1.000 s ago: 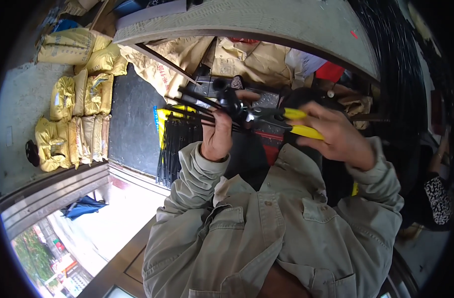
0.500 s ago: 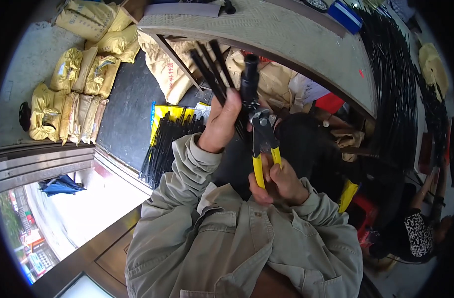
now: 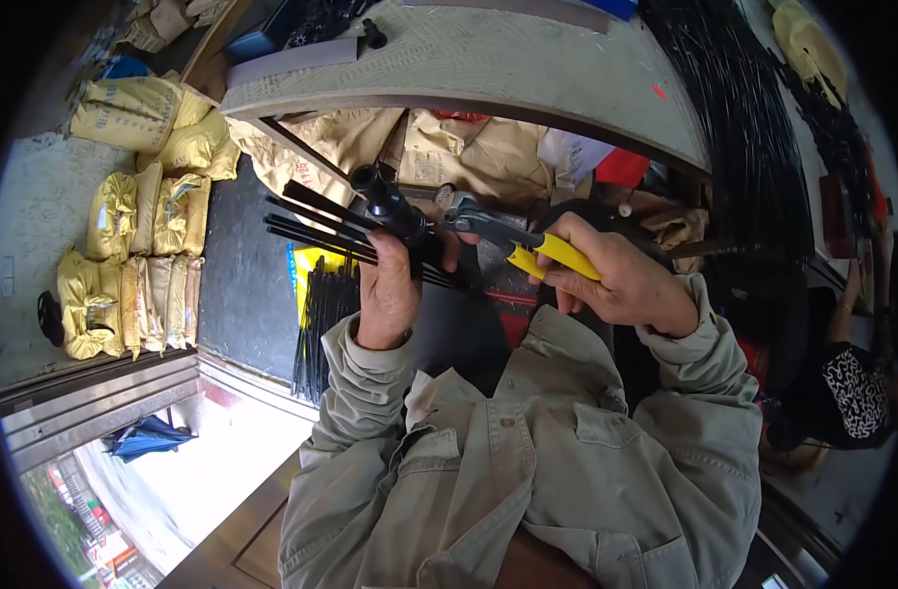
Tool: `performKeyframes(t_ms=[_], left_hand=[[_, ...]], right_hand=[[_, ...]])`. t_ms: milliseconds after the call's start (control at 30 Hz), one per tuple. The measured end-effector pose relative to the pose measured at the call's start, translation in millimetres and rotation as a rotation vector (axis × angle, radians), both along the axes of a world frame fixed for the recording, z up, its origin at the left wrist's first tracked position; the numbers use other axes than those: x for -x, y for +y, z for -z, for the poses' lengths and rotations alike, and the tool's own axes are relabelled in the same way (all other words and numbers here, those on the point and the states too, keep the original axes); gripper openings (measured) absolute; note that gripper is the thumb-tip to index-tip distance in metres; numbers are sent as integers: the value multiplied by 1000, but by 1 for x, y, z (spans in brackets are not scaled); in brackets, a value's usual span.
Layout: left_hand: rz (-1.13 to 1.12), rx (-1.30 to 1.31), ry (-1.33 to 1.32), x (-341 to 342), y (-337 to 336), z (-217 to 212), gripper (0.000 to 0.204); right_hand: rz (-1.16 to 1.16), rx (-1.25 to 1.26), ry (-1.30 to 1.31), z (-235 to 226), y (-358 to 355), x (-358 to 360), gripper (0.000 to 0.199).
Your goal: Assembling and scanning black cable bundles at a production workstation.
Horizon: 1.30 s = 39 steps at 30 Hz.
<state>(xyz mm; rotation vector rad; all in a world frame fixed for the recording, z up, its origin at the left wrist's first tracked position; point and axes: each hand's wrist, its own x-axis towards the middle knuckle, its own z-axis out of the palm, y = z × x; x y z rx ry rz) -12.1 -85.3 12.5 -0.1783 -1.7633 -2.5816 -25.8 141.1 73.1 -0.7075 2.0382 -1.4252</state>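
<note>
Nearest, along the lower frame: a grey-green work shirt (image 3: 557, 471), both sleeves rising toward centre

Just above, left of centre: left hand (image 3: 388, 294), fingers clamped round a bundle of thin black rods (image 3: 316, 224) fanning out toward the upper left, with a black tube-shaped fitting (image 3: 385, 201) sticking up from the fist

Right of centre: right hand (image 3: 621, 285), fingers wrapped tight on the yellow handles of a pair of pliers (image 3: 513, 240), the grey metal nose pointing left, close beside the black fitting above the left thumb; touching it or not, cannot tell

Below the left hand, further down: a stack of more black rods (image 3: 321, 319) standing by a yellow box, on a dark mat (image 3: 238, 285)

Left edge of frame: yellow sacks (image 3: 140, 245) piled on the concrete floor

Top centre: the curved grey desk (image 3: 488, 69), pale sacks stowed beneath

Upper right: a dense sheaf of long black rods (image 3: 743, 128) running down the frame

Far right edge: another person in a black-and-white patterned top (image 3: 851, 393)
</note>
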Motion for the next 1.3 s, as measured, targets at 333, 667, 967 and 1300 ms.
performKeyframes(t_ms=[333, 667, 967, 1300], left_hand=[[2, 82, -30, -6, -1, -6, 76], [46, 150, 39, -10, -2, -25, 79], [41, 130, 86, -12, 2, -26, 79], [24, 264, 90, -10, 1, -27, 74]], right_hand=[[-21, -48, 116, 1, -1, -5, 22], [1, 60, 51, 16, -5, -11, 26], [-51, 59, 368, 14, -2, -6, 29], [25, -62, 482, 26, -8, -10, 43]])
